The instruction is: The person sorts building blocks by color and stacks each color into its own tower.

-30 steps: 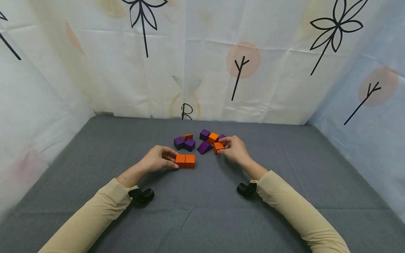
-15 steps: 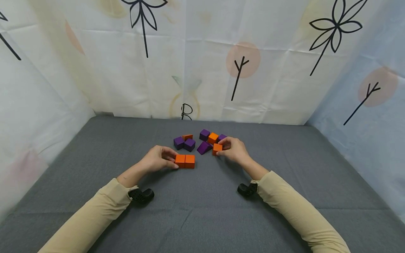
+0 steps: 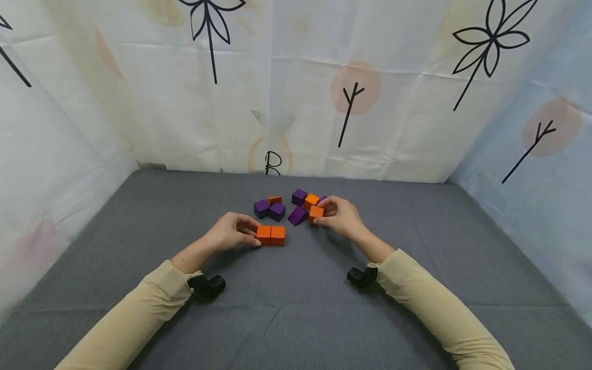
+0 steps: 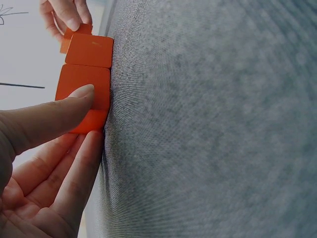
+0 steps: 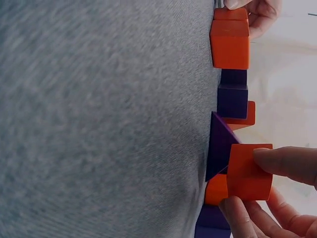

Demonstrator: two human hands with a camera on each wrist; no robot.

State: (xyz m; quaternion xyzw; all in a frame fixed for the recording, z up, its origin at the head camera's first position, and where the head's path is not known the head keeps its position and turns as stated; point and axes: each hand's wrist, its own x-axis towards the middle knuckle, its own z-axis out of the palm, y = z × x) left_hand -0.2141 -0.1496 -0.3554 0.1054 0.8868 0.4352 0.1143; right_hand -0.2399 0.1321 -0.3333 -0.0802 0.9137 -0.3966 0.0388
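Two orange cubes stand side by side on the grey cloth in the head view. My left hand (image 3: 233, 231) pinches the left cube (image 4: 84, 89), thumb on its near face and fingertips at its side and back. The other cube (image 3: 278, 236) touches it on the right. My right hand (image 3: 342, 218) pinches a third orange cube (image 5: 250, 172) between thumb and fingers; in the right wrist view it is raised off the cloth. Close behind it are a purple triangular block (image 3: 298, 216) and another orange cube (image 3: 311, 201).
Left of centre, two purple cubes (image 3: 277, 211) and an orange wedge-like block (image 3: 274, 200) sit behind the orange pair. Another purple cube (image 3: 299, 196) lies at the back, and a purple block (image 3: 322, 199) is partly hidden by the right hand. Printed cloth (image 3: 305, 123) hangs behind the table.
The cube in my right hand has shifted a little left and turned slightly. My left hand and the orange pair have stayed put.
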